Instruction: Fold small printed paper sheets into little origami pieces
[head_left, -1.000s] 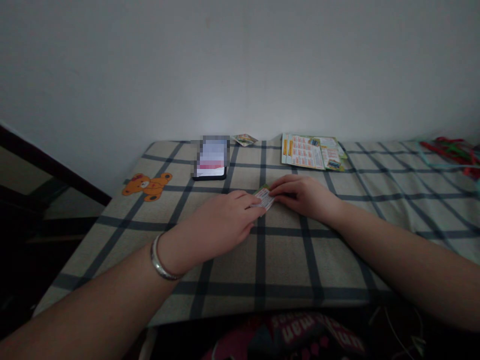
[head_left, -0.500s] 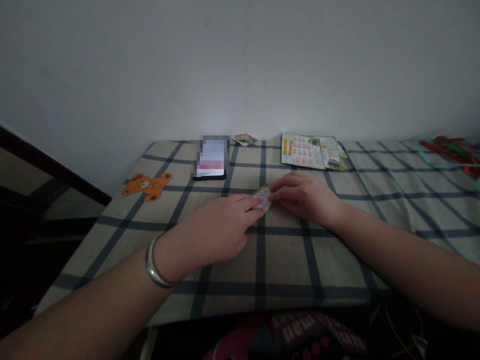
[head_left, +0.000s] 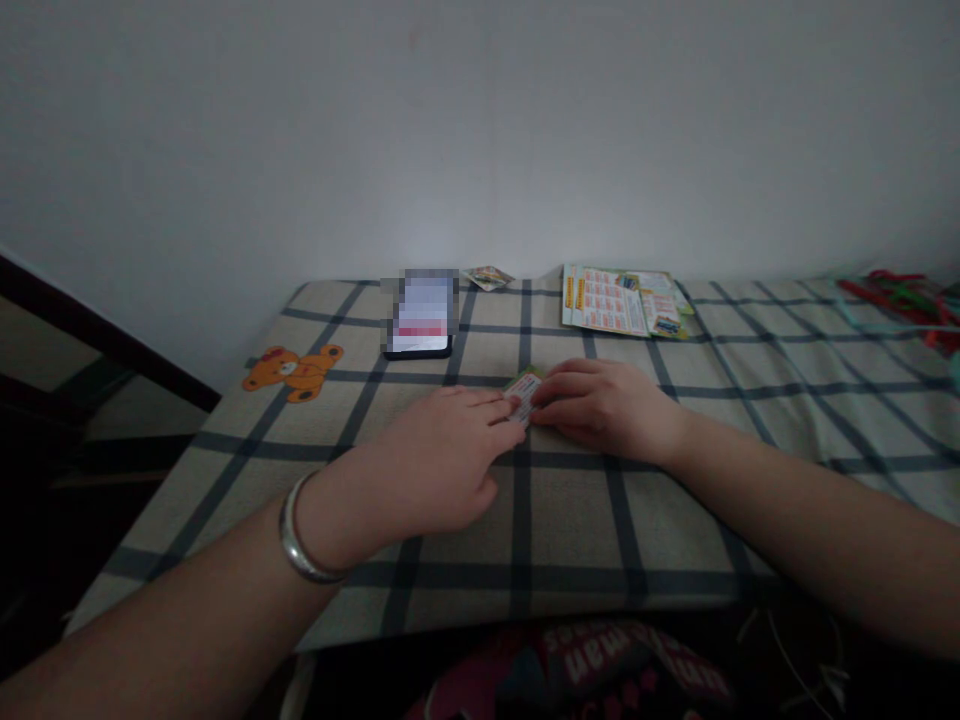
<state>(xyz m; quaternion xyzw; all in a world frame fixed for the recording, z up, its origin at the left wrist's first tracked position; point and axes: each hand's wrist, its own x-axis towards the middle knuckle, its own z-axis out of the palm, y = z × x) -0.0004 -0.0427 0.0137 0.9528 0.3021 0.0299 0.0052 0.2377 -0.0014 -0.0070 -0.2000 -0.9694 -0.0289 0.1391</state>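
A small folded piece of printed paper (head_left: 523, 389), white with lines of text and a green edge, lies flat on the checked cloth between my hands. My left hand (head_left: 442, 455), a silver bangle at its wrist, pins the left and near part with its fingertips. From the other side, the bent fingers of my right hand (head_left: 600, 408) press on the right edge and cover part of it. My right thumb is mostly hidden.
A lit phone (head_left: 421, 315), its screen blurred, lies beyond my left hand. Behind are a small folded printed paper (head_left: 489, 277) and printed leaflets (head_left: 622, 303). An orange bear picture (head_left: 294, 374) is at left. Red and green strands (head_left: 911, 300) lie far right, near the wall (head_left: 480, 130).
My right fingers have slid slightly down and left along the paper's right edge. My left hand has shifted a little to the left and stays on the paper.
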